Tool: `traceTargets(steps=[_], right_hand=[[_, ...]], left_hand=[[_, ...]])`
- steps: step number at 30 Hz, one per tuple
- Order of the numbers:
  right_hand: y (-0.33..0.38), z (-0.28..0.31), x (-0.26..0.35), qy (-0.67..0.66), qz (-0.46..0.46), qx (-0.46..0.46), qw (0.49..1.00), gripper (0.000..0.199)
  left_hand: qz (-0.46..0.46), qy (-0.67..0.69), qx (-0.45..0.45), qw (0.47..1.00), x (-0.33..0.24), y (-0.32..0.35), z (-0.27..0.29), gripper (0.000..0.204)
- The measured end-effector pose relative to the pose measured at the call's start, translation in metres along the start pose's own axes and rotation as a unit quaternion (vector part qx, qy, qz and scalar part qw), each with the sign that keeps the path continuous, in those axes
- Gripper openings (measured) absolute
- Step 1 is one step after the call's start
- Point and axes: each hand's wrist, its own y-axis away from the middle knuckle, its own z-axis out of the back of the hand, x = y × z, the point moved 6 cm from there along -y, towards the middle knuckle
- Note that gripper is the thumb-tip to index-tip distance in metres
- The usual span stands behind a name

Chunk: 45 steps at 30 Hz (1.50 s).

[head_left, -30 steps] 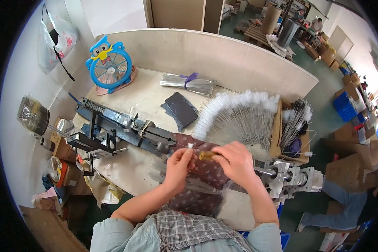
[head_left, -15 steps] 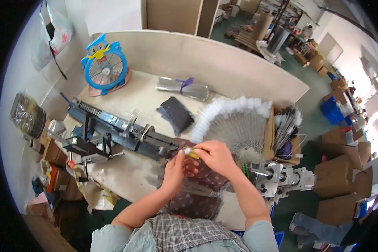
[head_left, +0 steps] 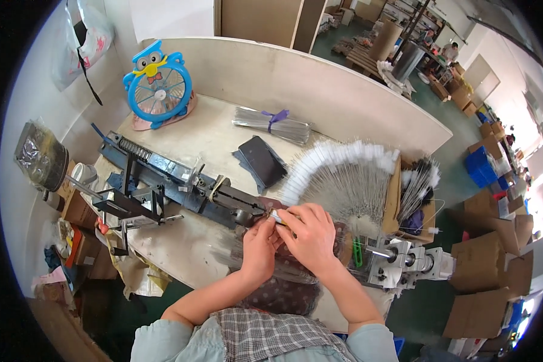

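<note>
We see both hands close together over the near edge of the surface (head_left: pixel 214 113), towards its middle, just beside the right end of a long dark metal device (head_left: pixel 174 174). Our right hand (head_left: pixel 309 235) has its thumb and fingers closed on a small white piece (head_left: pixel 277 216), with a bit of yellow showing below it. Our left hand (head_left: pixel 259 247) is just beside it, fingers curled in towards the thumb; we cannot tell whether they grip anything. Beneath our hands a brown dotted cloth (head_left: pixel 283 294) hangs over the near edge.

At the far left corner stands a blue fan (head_left: pixel 160 90). Along the far edge lies a bundle of wires (head_left: pixel 253 119) with a purple tie (head_left: pixel 276 117), and nearer us, two dark flat pads (head_left: pixel 261 161) overlap. Towards the right edge, white-tipped wires (head_left: pixel 344 181) spread in an arc against a cardboard box (head_left: pixel 393 196), with a silvery machine (head_left: pixel 413 259) at the near right corner
</note>
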Motion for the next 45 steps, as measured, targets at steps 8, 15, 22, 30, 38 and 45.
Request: traceTargets(steps=[8,15,22,30,38,45], right_hand=[[0.008,0.005,-0.013,-0.025,0.009,0.024,0.999,0.027],[0.0,0.0,-0.001,-0.043,0.012,0.034,0.998,0.024],[-0.005,-0.004,-0.002,-0.062,0.015,0.059,0.996,0.026],[-0.006,-0.007,0.01,-0.028,-0.034,0.01,0.999,0.034],[0.006,0.008,0.0,-0.009,-0.02,-0.019,1.0,0.028],[0.01,0.006,-0.002,0.005,-0.02,-0.002,1.0,0.022]], left_hand=[[-0.049,-0.01,0.01,0.999,-0.002,-0.001,0.0,0.009],[-0.05,0.01,0.01,0.999,0.002,-0.002,0.008,0.011],[-0.02,0.065,0.011,0.998,0.005,-0.002,0.005,0.017],[-0.008,0.087,0.008,0.996,0.002,0.003,0.002,0.029],[-0.013,0.058,0.009,0.998,0.01,-0.005,0.006,0.022],[-0.051,0.062,-0.011,0.997,0.004,0.0,0.002,0.017]])
